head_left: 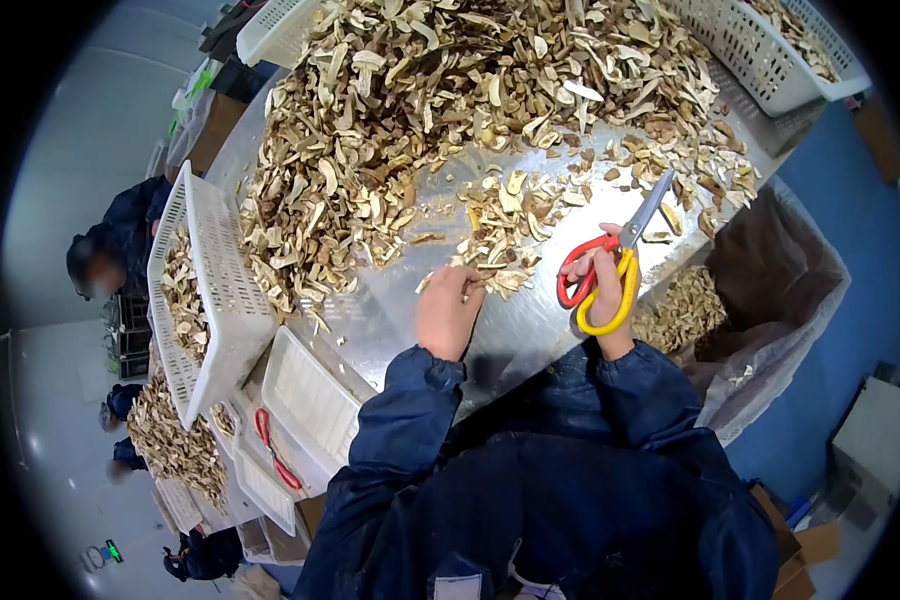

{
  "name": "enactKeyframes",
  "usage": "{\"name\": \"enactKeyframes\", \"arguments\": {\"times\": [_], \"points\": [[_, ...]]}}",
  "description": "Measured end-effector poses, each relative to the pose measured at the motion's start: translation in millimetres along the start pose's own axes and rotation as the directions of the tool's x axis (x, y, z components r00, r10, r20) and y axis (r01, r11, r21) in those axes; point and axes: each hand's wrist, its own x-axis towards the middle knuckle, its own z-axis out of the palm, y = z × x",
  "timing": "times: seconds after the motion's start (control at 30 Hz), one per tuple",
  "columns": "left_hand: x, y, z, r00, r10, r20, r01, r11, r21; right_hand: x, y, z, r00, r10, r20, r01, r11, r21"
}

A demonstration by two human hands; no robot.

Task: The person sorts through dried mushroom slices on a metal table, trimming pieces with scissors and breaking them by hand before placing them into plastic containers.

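My left hand (448,312) rests on the metal table (510,335), its fingers pinched together at the edge of a small group of dried slices (510,283). What lies between the fingertips is too small to tell. In my right hand (610,290) are scissors (628,240) with one red and one yellow handle, the blades pointing up and away. A small pile of slices (515,205) lies just beyond my left hand. Behind it rises a large heap of dried slices (370,110).
A white basket (232,300) and a white tray (310,395) stand at the left, with red-handled scissors (275,450) beside them. A lined bin (790,300) holds slices at the right. Another basket (760,75) is at the upper right. People (120,235) are at the far left.
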Motion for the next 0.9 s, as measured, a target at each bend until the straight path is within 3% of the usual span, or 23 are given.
{"name": "enactKeyframes", "arguments": {"times": [0.1, 0.13, 0.17, 0.2, 0.3, 0.33, 0.37, 0.4, 0.43, 0.47, 0.57, 0.63, 0.7, 0.77, 0.8, 0.83, 0.9], "points": [[8.9, -20.4, 7.8, 0.986, 0.155, -0.064, -0.156, 0.988, -0.017, -0.4, -0.6, -0.6, 1.000, 0.022, -0.006, -0.022, 0.999, 0.038], [9.8, -23.6, 2.9, 0.998, -0.040, 0.053, 0.056, 0.935, -0.351, -0.3, -1.2, -1.2, 1.000, 0.022, -0.005, -0.022, 0.999, 0.035], [10.6, -27.7, -4.6, 0.957, -0.183, 0.227, 0.286, 0.739, -0.610, 0.0, -1.5, -1.5, 1.000, 0.022, -0.005, -0.022, 0.999, 0.033], [10.9, -29.0, -13.1, 0.867, -0.254, 0.429, 0.498, 0.432, -0.752, -0.2, -1.2, -1.7, 1.000, 0.025, -0.003, -0.025, 0.999, 0.032], [8.0, -31.0, -33.5, 0.889, -0.291, 0.354, 0.430, 0.265, -0.863, 0.2, 0.8, -1.6, 1.000, 0.013, -0.002, -0.013, 0.999, 0.031], [8.3, -33.3, -41.3, 0.873, -0.359, 0.330, 0.468, 0.425, -0.775, 0.4, 1.2, -1.7, 1.000, 0.012, 0.003, -0.012, 0.999, 0.031], [8.0, -44.7, -38.6, 0.942, -0.318, 0.112, 0.311, 0.691, -0.653, 0.5, 1.2, -2.2, 1.000, 0.011, 0.009, -0.012, 0.999, 0.029], [10.0, -48.2, -35.7, 0.974, -0.208, -0.090, 0.148, 0.886, -0.440, 0.4, 0.8, -2.3, 1.000, 0.011, 0.016, -0.011, 1.000, 0.028], [10.8, -50.9, -33.8, 0.967, -0.041, -0.252, 0.000, 0.987, -0.162, 0.3, 0.0, -1.7, 1.000, 0.016, 0.009, -0.016, 1.000, 0.013], [6.8, -50.8, -29.7, 0.956, -0.117, -0.268, 0.065, 0.979, -0.195, -0.1, -1.3, -0.6, 1.000, 0.020, 0.000, -0.020, 1.000, 0.000], [8.8, -4.6, -13.3, 0.985, -0.116, -0.128, 0.119, 0.993, 0.013, -0.5, -2.1, 0.3, 1.000, 0.015, -0.005, -0.015, 1.000, 0.001], [16.9, 13.1, 14.6, 0.997, -0.073, -0.036, 0.071, 0.995, -0.067, -0.2, 0.5, -0.3, 1.000, 0.001, -0.004, -0.001, 1.000, 0.021], [31.3, 27.0, 46.3, 0.968, 0.197, -0.157, -0.206, 0.978, -0.043, -0.1, 2.9, -1.2, 1.000, -0.017, -0.007, 0.017, 0.999, 0.045], [47.3, 50.4, 48.0, 0.980, 0.200, 0.021, -0.193, 0.964, -0.182, 1.0, 3.2, -2.6, 1.000, -0.025, -0.012, 0.026, 1.000, 0.009], [56.8, 55.1, 46.5, 0.972, 0.231, 0.040, -0.207, 0.926, -0.315, 2.0, 3.7, -2.0, 1.000, -0.015, -0.022, 0.016, 0.999, 0.051], [64.8, 55.1, 42.8, 0.976, 0.213, 0.056, -0.182, 0.925, -0.335, 1.6, 4.2, -1.9, 0.999, 0.001, -0.033, 0.003, 0.995, 0.095], [73.8, 46.0, 27.1, 0.992, 0.110, -0.066, -0.127, 0.913, -0.387, 1.2, 1.9, -0.7, 0.999, -0.002, -0.041, 0.005, 0.996, 0.094]]}}
